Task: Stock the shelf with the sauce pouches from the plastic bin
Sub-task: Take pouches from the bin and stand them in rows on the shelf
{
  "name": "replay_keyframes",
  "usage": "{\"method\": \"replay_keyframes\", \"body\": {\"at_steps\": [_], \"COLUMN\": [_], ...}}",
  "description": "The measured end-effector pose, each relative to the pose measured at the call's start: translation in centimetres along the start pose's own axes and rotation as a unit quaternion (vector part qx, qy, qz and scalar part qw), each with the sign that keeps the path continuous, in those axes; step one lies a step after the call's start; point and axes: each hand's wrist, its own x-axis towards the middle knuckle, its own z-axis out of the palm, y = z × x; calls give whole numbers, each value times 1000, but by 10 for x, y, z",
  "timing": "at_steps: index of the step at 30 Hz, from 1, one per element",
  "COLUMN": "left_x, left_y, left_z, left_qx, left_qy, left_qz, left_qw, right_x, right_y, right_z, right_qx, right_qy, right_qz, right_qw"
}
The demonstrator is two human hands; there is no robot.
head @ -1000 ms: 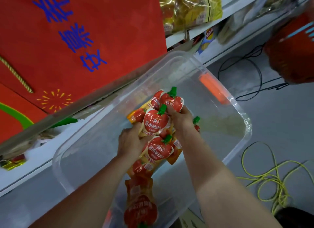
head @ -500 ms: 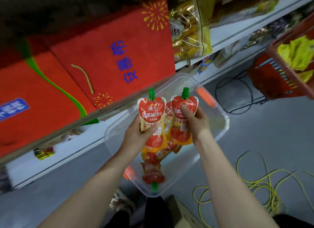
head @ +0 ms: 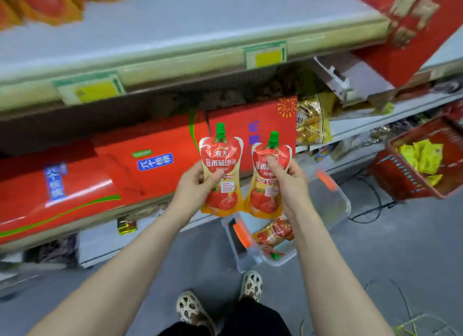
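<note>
The person holds two sauce pouches up in front of the shelving, one in each hand. The left hand (head: 194, 183) grips the left pouch (head: 221, 170) by its left edge, with the thumb across the front and the fingers curled behind. The right hand (head: 292, 185) grips the right pouch (head: 268, 198) by its right edge, with one finger laid on the printed face. Both pouches are upright with their green caps on top, and they are side by side, the right one slightly lower. Their lower corners come close together (whether they actually touch cannot be told).

One clear bin (head: 335, 203) sits on the grey floor (head: 375, 260), below and behind the right hand. It has two orange handles (head: 241, 233). More pouches (head: 275, 231) lie in its near end. At least two show, overlapping, and the full count cannot be told.

The shelf (head: 175, 35) above is a pale board. Blurred red and orange packs (head: 37, 5) sit at its far left, and two yellow price tags (head: 265, 54) are on its front edge. On the tier beneath, at least three red boxes (head: 150, 160) lie in a row behind the pouches.

To the right, one red basket (head: 400, 183) holds yellow packets (head: 423, 155). The person's two shoes (head: 190, 308) show at the bottom.
</note>
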Motion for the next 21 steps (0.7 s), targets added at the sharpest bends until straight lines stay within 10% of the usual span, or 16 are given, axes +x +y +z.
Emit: {"method": "replay_keyframes", "body": {"at_steps": [21], "left_x": [-10], "left_y": [193], "left_z": [-221], "left_qx": [-81], "left_qy": [211], "left_qz": [262], "left_qw": [938], "right_x": [-28], "right_y": [-241], "right_z": [246], "right_qx": [-137], "right_qy": [-216], "right_qz": [-287], "right_qw": [923]}}
